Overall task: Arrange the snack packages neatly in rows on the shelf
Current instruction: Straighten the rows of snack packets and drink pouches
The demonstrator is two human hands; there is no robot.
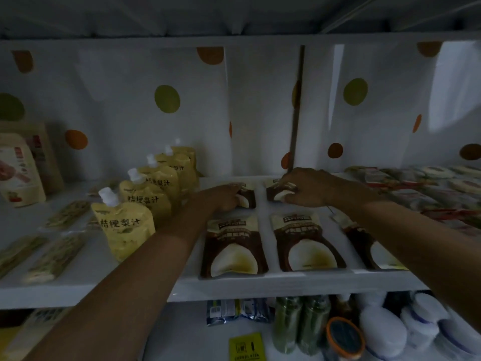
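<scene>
On the shelf point(234, 285), the left hand point(226, 198) rests, fingers straight, on the rear left brown package point(247, 200); the right hand point(309, 188) pinches the rear right brown package point(276, 192). Yellow spouted pouches point(125, 230) stand beside the left forearm point(156, 256), and the right forearm point(390, 230) hides part of a front package point(364, 246).

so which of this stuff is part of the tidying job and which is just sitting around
in the job: left hand on back left brown pouch; right hand on back right brown pouch; front brown pouches; shelf
lying about: yellow spouted pouches; green bottles, orange-lidded jar below
</scene>
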